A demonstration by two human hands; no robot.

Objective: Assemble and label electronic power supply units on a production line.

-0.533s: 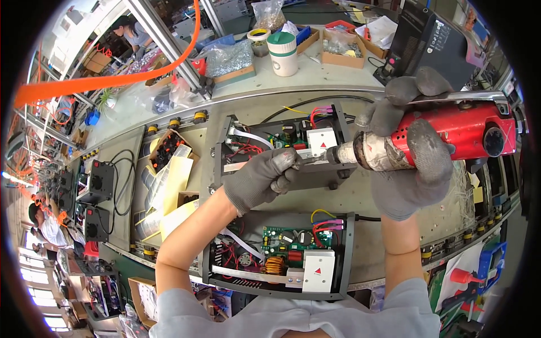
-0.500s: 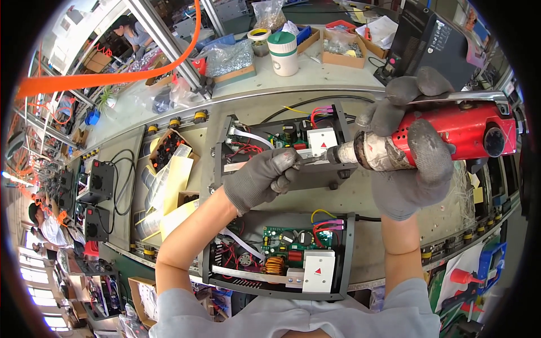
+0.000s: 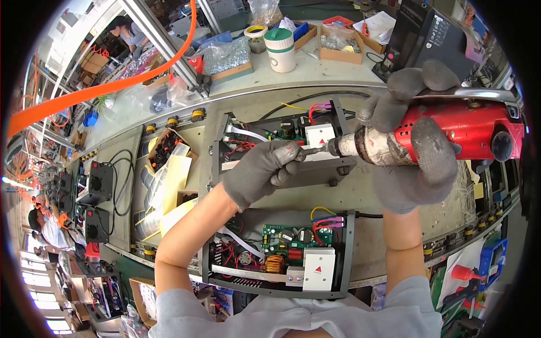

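Right hand [image 3: 414, 152] clenched around red drill [image 3: 451, 135], its bit at the far chassis [image 3: 282, 152]. Left hand [image 3: 262, 172] pinching the bit tip there. White square label with red triangle [image 3: 319, 135] just behind the bit; same label [image 3: 319, 269] on near chassis [image 3: 279, 256].

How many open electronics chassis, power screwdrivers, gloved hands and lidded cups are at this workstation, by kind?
Open electronics chassis: 2, far one under the hands, near one by the person's body
Red power screwdriver: 1
Grey-gloved hands: 2, left hand, right hand
White cup with green lid: 1
Total: 6
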